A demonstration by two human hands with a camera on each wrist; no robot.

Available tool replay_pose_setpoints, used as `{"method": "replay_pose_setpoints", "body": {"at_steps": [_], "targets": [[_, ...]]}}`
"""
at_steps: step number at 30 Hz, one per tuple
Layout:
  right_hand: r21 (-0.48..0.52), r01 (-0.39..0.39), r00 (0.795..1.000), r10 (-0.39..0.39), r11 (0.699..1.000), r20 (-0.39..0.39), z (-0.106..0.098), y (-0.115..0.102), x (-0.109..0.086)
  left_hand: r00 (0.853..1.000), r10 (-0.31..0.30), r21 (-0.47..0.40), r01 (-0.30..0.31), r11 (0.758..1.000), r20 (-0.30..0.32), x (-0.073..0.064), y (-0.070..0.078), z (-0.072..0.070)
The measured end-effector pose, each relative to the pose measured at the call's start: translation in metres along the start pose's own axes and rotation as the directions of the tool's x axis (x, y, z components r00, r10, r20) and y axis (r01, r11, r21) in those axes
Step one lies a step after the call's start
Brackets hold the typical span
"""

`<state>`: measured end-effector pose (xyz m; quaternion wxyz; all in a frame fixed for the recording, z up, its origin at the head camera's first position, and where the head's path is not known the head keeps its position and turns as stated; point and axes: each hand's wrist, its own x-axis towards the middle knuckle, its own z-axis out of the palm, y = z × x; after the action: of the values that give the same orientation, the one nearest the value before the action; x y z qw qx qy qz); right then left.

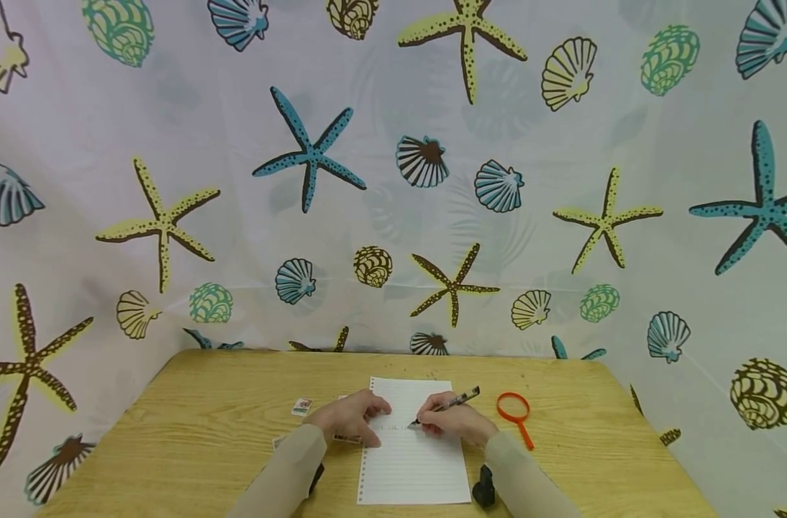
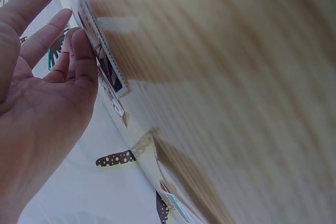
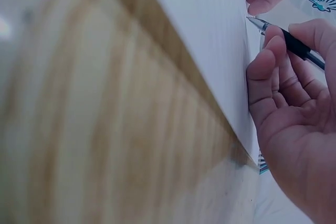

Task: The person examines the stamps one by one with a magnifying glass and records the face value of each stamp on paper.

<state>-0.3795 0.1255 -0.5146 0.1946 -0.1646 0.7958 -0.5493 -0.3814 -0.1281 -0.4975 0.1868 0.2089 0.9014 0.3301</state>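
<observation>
A sheet of lined paper (image 1: pixel 414 475) with holes down its left side lies on the wooden table, with a line of faint writing across it. My right hand (image 1: pixel 457 420) pinches a pen (image 1: pixel 460 398), its tip at the end of that line; the right wrist view shows the pen's black grip (image 3: pixel 295 44) between thumb and fingers. On the sheet's left part rests my left hand (image 1: pixel 349 417), fingers spread and slightly bent. Under and beside it lies a stamp-like picture piece (image 1: pixel 347 438), partly hidden; its perforated edge shows on the stamp (image 2: pixel 111 69) in the left wrist view.
A red magnifying glass (image 1: pixel 524 432) lies right of the paper. Another small stamp (image 1: pixel 301 407) is left of my left hand, and one more (image 1: pixel 278 442) is partly covered by the left sleeve. A cloth (image 1: pixel 393 216) printed with shells and starfish hangs around the table.
</observation>
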Motion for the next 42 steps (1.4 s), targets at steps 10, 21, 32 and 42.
{"method": "replay_pose_setpoints", "body": {"at_steps": [10,21,32,42], "targets": [[0.005,-0.010,1.000,0.010,1.000,-0.011,-0.0052,0.0032,-0.0034,1.000,-0.012,0.003,0.012,1.000,-0.010,0.0003,-0.0005,0.0014],[-0.019,-0.007,1.000,0.006,1.000,-0.003,-0.0040,0.0022,-0.0024,1.000,-0.013,0.019,0.013,1.000,-0.010,0.0007,-0.0005,0.0005],[-0.036,-0.012,1.000,0.012,0.999,-0.010,-0.0041,0.0037,-0.0030,1.000,0.000,0.016,0.000,1.000,-0.002,0.0010,-0.0005,0.0010],[-0.017,-0.015,1.000,0.015,1.000,0.002,-0.0034,0.0014,-0.0042,1.000,0.001,0.007,-0.001,1.000,-0.010,-0.0011,0.0024,0.0011]]}}
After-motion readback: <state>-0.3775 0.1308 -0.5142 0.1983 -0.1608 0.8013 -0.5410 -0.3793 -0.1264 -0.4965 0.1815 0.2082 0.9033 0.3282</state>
